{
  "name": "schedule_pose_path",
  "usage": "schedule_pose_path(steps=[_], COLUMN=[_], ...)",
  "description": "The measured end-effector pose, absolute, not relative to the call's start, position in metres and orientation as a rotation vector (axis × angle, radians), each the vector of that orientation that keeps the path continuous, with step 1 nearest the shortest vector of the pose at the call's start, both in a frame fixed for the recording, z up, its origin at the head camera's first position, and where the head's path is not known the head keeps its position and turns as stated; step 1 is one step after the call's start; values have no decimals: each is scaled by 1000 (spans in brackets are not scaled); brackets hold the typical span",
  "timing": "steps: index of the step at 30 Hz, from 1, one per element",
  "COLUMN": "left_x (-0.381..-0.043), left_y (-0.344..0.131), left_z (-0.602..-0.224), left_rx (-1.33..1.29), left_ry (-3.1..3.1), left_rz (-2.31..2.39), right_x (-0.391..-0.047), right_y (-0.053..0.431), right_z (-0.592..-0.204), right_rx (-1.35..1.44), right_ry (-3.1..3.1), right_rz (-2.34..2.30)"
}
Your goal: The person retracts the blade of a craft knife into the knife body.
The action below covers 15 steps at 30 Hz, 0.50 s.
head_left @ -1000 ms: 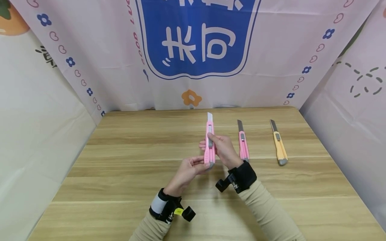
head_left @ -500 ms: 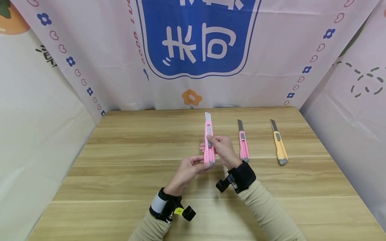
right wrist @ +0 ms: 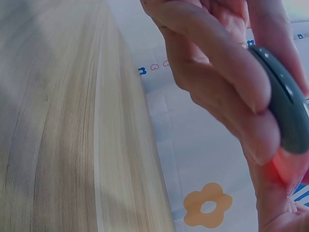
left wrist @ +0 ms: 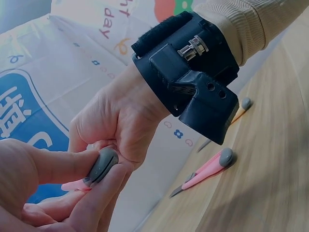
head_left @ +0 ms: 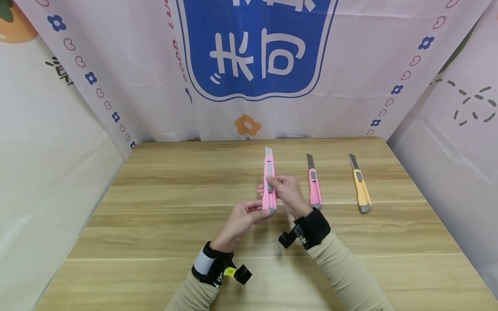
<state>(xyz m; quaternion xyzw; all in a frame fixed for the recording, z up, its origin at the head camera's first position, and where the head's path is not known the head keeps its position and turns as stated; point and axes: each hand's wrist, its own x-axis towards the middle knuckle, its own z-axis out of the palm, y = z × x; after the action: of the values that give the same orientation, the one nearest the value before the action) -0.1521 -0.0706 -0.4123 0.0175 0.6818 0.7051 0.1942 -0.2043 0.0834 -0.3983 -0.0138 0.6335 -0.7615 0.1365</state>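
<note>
A pink utility knife (head_left: 266,201) is held up above the table, blade pointing away from me. My left hand (head_left: 241,221) pinches its grey butt end between thumb and fingers. My right hand (head_left: 289,195) grips the body from the right, its thumb on the grey slider (head_left: 269,185). A length of blade (head_left: 269,152) sticks out at the top. In the left wrist view the grey end cap (left wrist: 102,165) shows between my left fingers. The right wrist view has the cap (right wrist: 289,104) close up, with the right-hand fingers mostly out of frame.
To the right lie a second pink utility knife (head_left: 315,192) and a yellow utility knife (head_left: 362,194), both with blades out and pointing away. The wooden table (head_left: 155,224) ends at a printed cloth backdrop (head_left: 350,65).
My right thumb has drawn the slider a little toward the butt end, and the blade now protrudes slightly less. The left hand keeps its hold; the other knives lie unchanged.
</note>
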Motion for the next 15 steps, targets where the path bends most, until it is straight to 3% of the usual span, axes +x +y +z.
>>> schedule_pose_path(steps=[15], left_x=[-152], left_y=[-72], left_z=[-412], left_rx=[23], left_ry=[1916], left_rz=[1972], right_x=[-204], right_y=[83], right_z=[-398], right_rx=[-33], right_ry=[1826], right_rz=[-2202])
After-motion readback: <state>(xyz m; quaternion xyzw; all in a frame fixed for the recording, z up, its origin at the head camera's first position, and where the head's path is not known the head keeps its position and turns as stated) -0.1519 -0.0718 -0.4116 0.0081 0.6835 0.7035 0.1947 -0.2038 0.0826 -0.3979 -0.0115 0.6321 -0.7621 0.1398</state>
